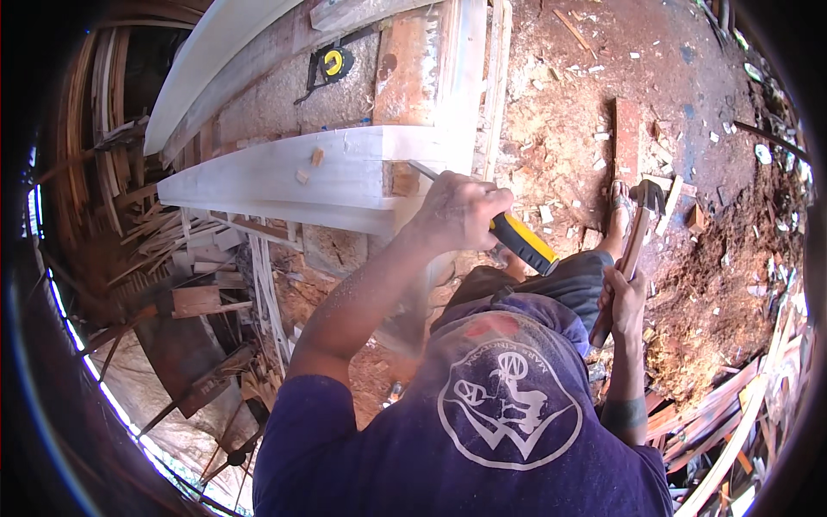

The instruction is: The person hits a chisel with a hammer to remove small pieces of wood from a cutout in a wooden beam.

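My left hand [461, 211] is closed around a chisel [527, 245] with a yellow and black handle. Its metal blade points left, the tip at the edge of a brown notch [401, 178] cut in a pale wooden board [284, 177]. Two small wood chips [318, 157] lie on that board, left of the notch. Out to the right, my right hand [622, 297] grips a hammer [636, 246] by its wooden handle. The dark hammer head is at the far end, apart from the chisel.
A yellow and black tape measure [334, 62] rests on the dusty bench top [345, 99] behind the board. A reddish plank [626, 138] and scattered chips lie on the dirt floor near my foot [619, 207]. Timber offcuts [177, 250] are piled at left, wood strips [732, 431] at lower right.
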{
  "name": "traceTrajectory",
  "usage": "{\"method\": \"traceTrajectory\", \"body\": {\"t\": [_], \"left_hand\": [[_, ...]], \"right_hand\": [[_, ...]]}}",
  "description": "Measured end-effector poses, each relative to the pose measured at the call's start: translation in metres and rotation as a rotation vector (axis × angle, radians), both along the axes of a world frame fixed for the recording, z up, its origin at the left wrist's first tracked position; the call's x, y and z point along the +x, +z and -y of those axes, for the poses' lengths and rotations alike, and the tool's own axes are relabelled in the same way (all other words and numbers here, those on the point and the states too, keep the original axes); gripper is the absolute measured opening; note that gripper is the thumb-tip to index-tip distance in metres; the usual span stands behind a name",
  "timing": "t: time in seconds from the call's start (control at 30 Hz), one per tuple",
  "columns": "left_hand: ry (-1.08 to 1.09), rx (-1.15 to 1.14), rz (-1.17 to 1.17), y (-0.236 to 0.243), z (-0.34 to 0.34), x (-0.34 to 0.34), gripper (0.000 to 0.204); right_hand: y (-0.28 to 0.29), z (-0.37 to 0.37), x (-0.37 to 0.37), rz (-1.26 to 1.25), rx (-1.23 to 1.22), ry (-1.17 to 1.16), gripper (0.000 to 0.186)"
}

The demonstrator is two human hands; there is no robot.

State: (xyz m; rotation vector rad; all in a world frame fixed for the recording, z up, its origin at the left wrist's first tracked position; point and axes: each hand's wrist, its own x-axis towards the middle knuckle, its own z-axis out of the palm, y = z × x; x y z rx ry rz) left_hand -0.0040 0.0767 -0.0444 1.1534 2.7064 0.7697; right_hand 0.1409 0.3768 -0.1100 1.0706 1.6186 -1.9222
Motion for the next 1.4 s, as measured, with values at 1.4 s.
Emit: {"method": "traceTrajectory", "body": {"t": [1.4], "left_hand": [[0.137, -0.006, 0.182, 0.019, -0.001, -0.017, 0.02]], "right_hand": [[0.029, -0.005, 0.012, -0.499, 0.401, -0.047, 0.025]]}}
